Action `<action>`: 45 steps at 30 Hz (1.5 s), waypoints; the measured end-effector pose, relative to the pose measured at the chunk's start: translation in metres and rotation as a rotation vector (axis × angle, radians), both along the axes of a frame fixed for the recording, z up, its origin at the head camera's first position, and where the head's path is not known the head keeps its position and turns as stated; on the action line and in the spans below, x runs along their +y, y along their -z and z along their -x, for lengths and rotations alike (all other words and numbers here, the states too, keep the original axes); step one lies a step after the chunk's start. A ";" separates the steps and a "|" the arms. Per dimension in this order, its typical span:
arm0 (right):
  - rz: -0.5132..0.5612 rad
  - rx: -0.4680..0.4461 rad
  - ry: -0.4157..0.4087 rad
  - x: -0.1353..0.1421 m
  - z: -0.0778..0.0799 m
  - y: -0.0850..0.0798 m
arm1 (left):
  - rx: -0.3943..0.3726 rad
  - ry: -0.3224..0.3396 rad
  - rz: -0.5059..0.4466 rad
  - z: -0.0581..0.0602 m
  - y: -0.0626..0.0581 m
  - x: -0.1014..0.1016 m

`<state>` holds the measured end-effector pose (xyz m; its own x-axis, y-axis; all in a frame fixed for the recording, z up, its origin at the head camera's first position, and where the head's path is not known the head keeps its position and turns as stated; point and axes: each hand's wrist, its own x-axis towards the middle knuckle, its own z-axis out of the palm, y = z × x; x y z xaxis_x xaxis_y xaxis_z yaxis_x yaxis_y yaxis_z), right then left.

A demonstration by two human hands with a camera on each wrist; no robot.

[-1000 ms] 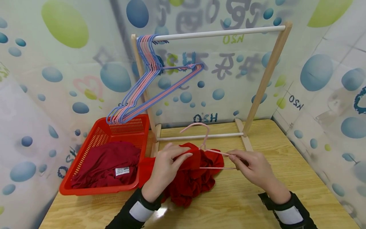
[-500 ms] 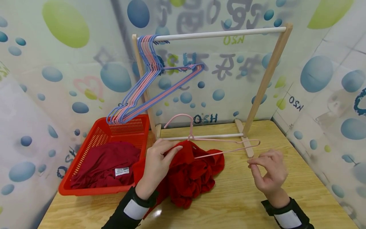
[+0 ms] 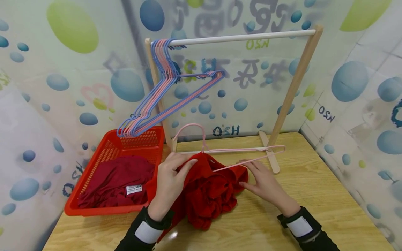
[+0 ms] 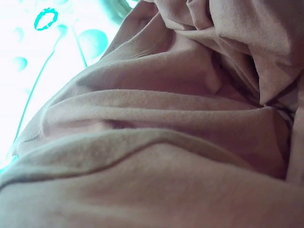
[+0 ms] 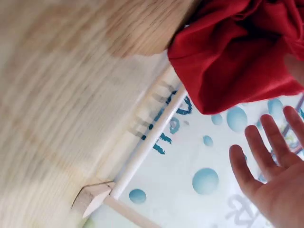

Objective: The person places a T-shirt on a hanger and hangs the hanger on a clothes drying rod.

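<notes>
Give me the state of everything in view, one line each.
Red cloth, crumpled
Pink hanger, left end hidden, right end bare
Left hand, pinching the red cloth
Right hand, fingers extended at the red cloth
Basket, holding crumpled maroon cloth
Rack, upright
Other hangers, bunched at rack's left end

The person wears a black left sleeve (image 3: 133,241) and a matching black right sleeve (image 3: 321,242), each ending in a dark wrist strap beside a white, roughly rectangular panel, one on the left (image 3: 149,231) and one on the right (image 3: 300,226). The right strap (image 3: 291,217) has a squarish edge jutting out leftward. Left hand (image 3: 171,181) and right hand (image 3: 265,183) are bare.
</notes>
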<state>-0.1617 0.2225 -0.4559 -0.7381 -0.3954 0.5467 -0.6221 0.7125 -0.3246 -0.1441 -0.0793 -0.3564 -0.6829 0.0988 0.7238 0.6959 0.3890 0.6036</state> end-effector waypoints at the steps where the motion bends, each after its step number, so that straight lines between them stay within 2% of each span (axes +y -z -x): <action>1: -0.002 -0.037 -0.014 -0.001 0.003 0.001 | -0.001 0.000 -0.004 0.000 0.000 0.000; 4: 0.006 -0.118 -0.065 -0.006 0.012 0.005 | -0.015 0.014 -0.018 -0.001 0.001 -0.001; 7: -0.001 -0.155 -0.123 -0.008 0.018 0.010 | -0.034 0.018 -0.032 -0.001 0.001 -0.001; 10: -0.007 -0.137 -0.170 -0.008 0.025 0.015 | -0.049 0.021 -0.050 -0.001 0.003 -0.003; 12: 0.001 -0.087 -0.177 -0.007 0.029 0.017 | -0.051 0.022 -0.058 0.000 0.003 -0.004; 17: 0.116 -0.005 -0.163 -0.002 0.037 0.020 | -0.059 0.020 -0.065 0.001 0.002 -0.007; 23: 0.315 -0.064 -0.179 0.003 0.039 0.019 | -0.066 -0.011 -0.066 0.001 0.002 -0.010; 25: 0.361 -0.097 -0.169 0.002 0.036 0.015 | -0.071 -0.015 -0.071 0.002 0.003 -0.010; 28: 0.389 -0.112 -0.146 -0.003 0.027 -0.002 | -0.082 -0.028 -0.076 0.002 0.003 -0.011; 32: 0.394 -0.084 -0.100 -0.008 0.016 -0.029 | -0.084 -0.059 -0.069 0.004 0.003 -0.013; 37: 0.414 -0.034 0.006 -0.006 0.015 -0.049 | -0.071 -0.075 -0.069 0.005 0.002 -0.015; 39: 0.438 -0.023 0.038 0.000 0.020 -0.049 | -0.070 -0.080 -0.059 0.005 0.002 -0.016; 45: 0.496 -0.003 0.068 0.029 0.037 -0.046 | -0.043 -0.139 -0.030 -0.013 -0.025 -0.007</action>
